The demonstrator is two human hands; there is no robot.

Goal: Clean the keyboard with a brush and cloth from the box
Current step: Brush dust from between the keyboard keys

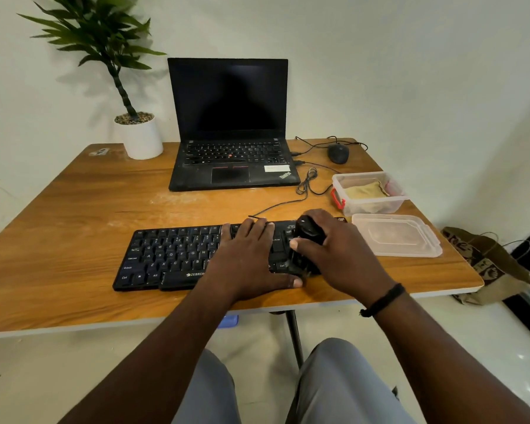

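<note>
Two hands at work on black wired keyboard (pixel 172 255), which lies near front edge of wooden worktop (pixel 74 215). Left hand (pixel 248 255) flat, fingers straight, pressing keys, likely to steady board. Right hand (pixel 334 252) grips black brush (pixel 308 240), bristles down on right-end keys. Yellow cloth (pixel 366 191) waits in clear plastic box (pixel 377 206), lid (pixel 398 237) beside, within reach.

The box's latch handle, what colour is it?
Red, on the clear box's left end, seen in the head view.
</note>
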